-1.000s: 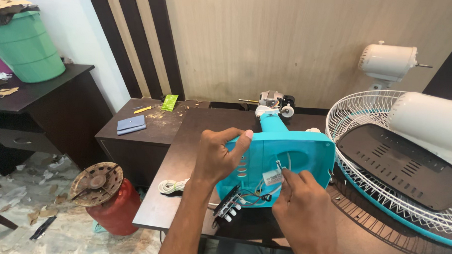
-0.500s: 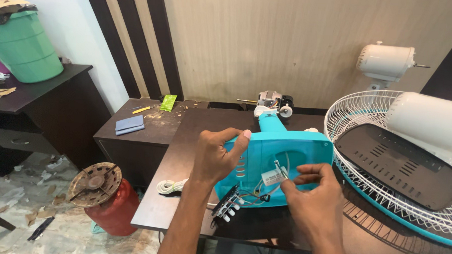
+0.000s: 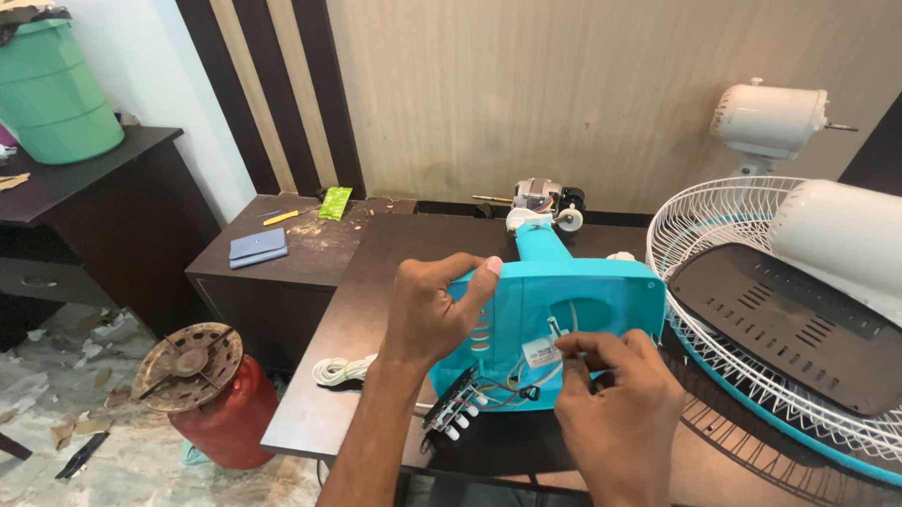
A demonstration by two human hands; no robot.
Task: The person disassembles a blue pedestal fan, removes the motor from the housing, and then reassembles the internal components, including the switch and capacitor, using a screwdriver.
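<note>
Both hands work on the turquoise fan base point(image 3: 559, 317) lying on the dark table point(image 3: 369, 311): the left hand point(image 3: 431, 313) clamps its left edge, thumb over the top, while the right hand point(image 3: 616, 399) pinches the wires point(image 3: 557, 362) in its open underside. Just below the left hand hangs a black switch block point(image 3: 453, 409); right of the right hand lies a white fan grille point(image 3: 765, 414).

a green bucket point(image 3: 45, 94) stands on a dark cabinet point(image 3: 82, 221) at the upper left of the frame. below it, at the lower left, a red gas cylinder point(image 3: 220, 415) with a rusty burner point(image 3: 188, 352) on top sits on the littered floor point(image 3: 26, 409). on the right lies a white fan grille point(image 3: 690, 292) with a dark slotted plate point(image 3: 798, 331) in it. a white motor housing point(image 3: 771, 117) stands at the upper right, before a beige wall point(image 3: 577, 78).
</note>
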